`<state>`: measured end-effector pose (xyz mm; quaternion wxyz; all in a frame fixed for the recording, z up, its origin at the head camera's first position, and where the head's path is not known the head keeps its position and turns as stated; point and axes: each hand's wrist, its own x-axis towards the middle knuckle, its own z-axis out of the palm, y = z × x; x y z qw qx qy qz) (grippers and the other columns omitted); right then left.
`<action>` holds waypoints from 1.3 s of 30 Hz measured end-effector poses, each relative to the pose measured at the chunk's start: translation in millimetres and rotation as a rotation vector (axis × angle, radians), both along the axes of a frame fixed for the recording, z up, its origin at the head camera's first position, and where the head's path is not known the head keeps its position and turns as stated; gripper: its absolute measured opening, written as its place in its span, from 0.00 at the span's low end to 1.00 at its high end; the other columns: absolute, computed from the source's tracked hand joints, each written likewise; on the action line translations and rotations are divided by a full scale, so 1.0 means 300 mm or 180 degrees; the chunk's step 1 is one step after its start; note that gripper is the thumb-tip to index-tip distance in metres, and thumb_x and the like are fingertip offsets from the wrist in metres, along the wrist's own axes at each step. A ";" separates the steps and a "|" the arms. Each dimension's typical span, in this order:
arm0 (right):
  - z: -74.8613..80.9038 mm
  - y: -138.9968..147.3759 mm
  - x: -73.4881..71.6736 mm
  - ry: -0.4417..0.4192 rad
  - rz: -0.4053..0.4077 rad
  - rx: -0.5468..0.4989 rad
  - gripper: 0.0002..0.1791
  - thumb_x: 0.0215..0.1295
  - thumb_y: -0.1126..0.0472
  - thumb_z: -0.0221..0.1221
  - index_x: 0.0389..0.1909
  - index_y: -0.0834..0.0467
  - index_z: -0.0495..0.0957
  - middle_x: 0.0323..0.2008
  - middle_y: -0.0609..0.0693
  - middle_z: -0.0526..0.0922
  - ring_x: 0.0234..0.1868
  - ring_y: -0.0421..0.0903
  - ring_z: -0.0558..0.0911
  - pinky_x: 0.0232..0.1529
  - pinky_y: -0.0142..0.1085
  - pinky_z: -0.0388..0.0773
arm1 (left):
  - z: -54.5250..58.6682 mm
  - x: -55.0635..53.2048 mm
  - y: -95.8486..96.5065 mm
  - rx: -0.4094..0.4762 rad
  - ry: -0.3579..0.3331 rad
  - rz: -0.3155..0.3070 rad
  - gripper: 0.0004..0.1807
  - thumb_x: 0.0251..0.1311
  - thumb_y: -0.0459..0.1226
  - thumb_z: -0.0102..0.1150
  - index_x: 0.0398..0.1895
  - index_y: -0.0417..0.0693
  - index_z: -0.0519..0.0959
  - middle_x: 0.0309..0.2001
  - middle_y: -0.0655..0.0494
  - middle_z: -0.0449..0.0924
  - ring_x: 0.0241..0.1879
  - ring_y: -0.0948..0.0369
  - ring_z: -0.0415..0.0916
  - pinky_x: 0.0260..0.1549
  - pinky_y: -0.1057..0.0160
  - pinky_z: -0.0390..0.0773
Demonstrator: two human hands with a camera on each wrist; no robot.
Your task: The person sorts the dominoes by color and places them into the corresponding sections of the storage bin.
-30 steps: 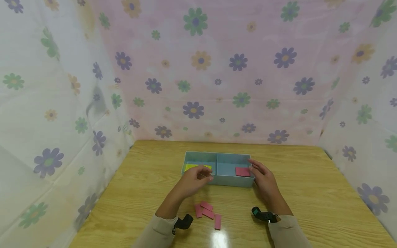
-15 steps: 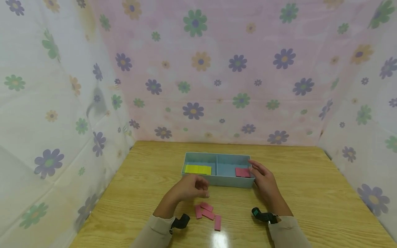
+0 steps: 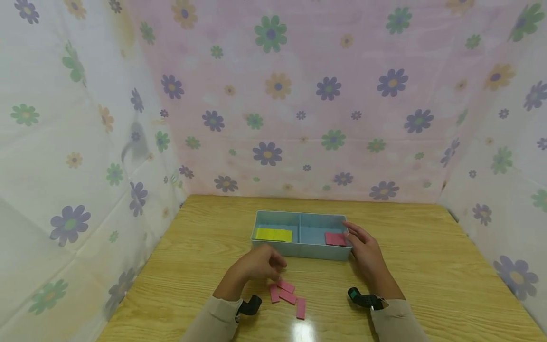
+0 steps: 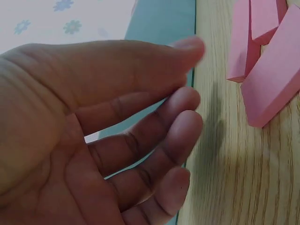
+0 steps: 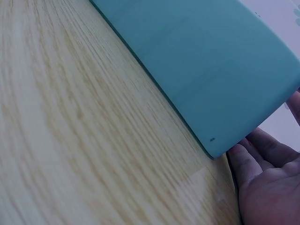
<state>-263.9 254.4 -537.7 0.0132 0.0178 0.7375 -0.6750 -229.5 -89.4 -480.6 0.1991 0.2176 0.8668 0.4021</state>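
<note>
My left hand (image 3: 261,262) hovers just behind a loose group of pink blocks (image 3: 287,297) on the table, its fingers loosely bent and nothing between them. In the left wrist view, the fingertips (image 4: 185,136) are apart from the pink blocks (image 4: 274,70). A light blue two-compartment box (image 3: 318,251) stands behind the blocks. My right hand (image 3: 365,249) holds the box's right end, with fingertips at the rim. Several of its fingers (image 5: 246,161) lie against the outside near the bottom corner in the right wrist view.
Yellow blocks (image 3: 273,234) lie side by side in the box's left compartment. Pink blocks (image 3: 335,239) lie at the right end of the right compartment. The wooden table (image 3: 205,228) meets a flowered cloth (image 3: 239,128) at the back and sides.
My left hand has drawn back from over the box's left compartment towards the loose pink blocks, uncovering the yellow blocks. The right hand stays at the box's end.
</note>
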 end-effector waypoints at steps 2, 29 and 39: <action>-0.001 0.002 0.000 -0.0009 0.0003 0.0019 0.28 0.79 0.46 0.55 0.76 0.46 0.68 0.81 0.53 0.58 0.81 0.53 0.58 0.77 0.54 0.61 | -0.004 0.003 0.004 -0.0059 -0.0018 0.0018 0.15 0.50 0.27 0.78 0.43 0.42 0.90 0.36 0.55 0.88 0.35 0.64 0.80 0.37 0.64 0.82; 0.002 -0.002 0.001 -0.0021 0.0027 0.0026 0.29 0.79 0.44 0.54 0.76 0.46 0.68 0.80 0.54 0.58 0.80 0.54 0.59 0.77 0.55 0.60 | -0.028 0.042 0.068 -0.0394 0.0165 0.0014 0.10 0.48 0.30 0.78 0.30 0.52 0.87 0.28 0.62 0.81 0.28 0.65 0.74 0.27 0.67 0.77; 0.000 -0.001 0.006 0.0019 0.0029 0.0042 0.30 0.78 0.43 0.55 0.76 0.47 0.68 0.81 0.53 0.58 0.81 0.54 0.59 0.77 0.55 0.59 | -0.034 0.034 0.069 -0.0452 0.0242 0.0084 0.07 0.48 0.32 0.79 0.30 0.51 0.89 0.27 0.65 0.81 0.27 0.66 0.74 0.26 0.66 0.77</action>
